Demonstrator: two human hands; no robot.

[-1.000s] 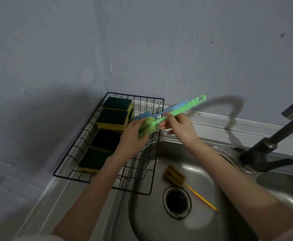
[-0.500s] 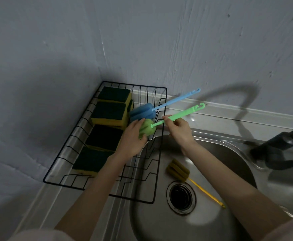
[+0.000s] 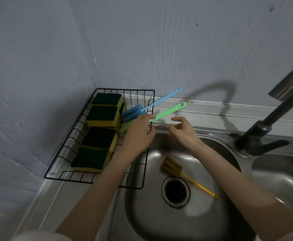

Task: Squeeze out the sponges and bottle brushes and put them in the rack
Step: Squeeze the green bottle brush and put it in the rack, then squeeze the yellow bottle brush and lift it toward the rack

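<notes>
Green brush [image 3: 166,113] going into rack [image 3: 143,171], left hand [image 3: 138,134] on its head, grip unclear. Four sponges [image 3: 101,117], blue brush [image 3: 133,112] racked. Yellow brush [image 3: 172,166] left in sink [image 3: 159,223], 5 o'clock of rack. Right hand [image 3: 184,132] empty, fingers spread.

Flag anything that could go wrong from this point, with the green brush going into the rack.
The green brush overhangs the rack rim like the blue brush; once the left hand lets go, it may tip out. The yellow brush lies by the drain, unsqueezed, and could be overlooked.
</notes>
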